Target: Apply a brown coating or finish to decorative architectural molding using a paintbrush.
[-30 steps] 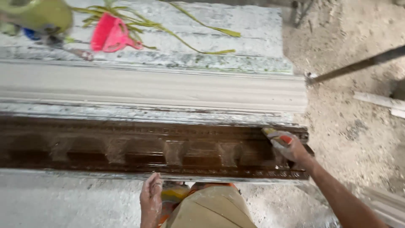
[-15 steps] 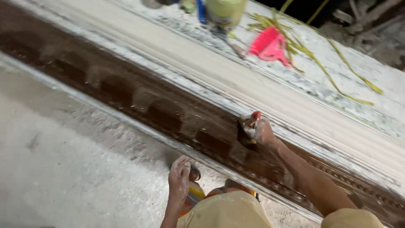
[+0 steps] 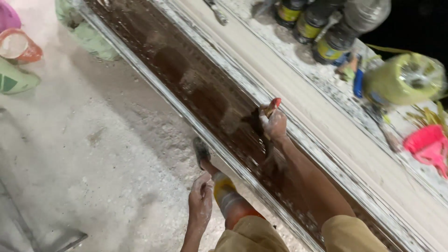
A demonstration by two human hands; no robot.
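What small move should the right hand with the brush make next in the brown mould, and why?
Probably one short stroke along the channel. The right hand holds a brush with its bristles down inside the long brown mould, whose inner face looks wet and dark around it. The left hand rests by the foot on the floor, apart from the mould.

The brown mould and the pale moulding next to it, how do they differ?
The brown mould is dark, glossy and wet-looking; the pale moulding is off-white and matt. The brown mould is a hollow trough with cross ribs inside; the pale moulding shows a smooth, solid face. The right hand works a brush inside the brown mould, while nothing touches the pale moulding. Both are long, run side by side and have white-crusted edges.
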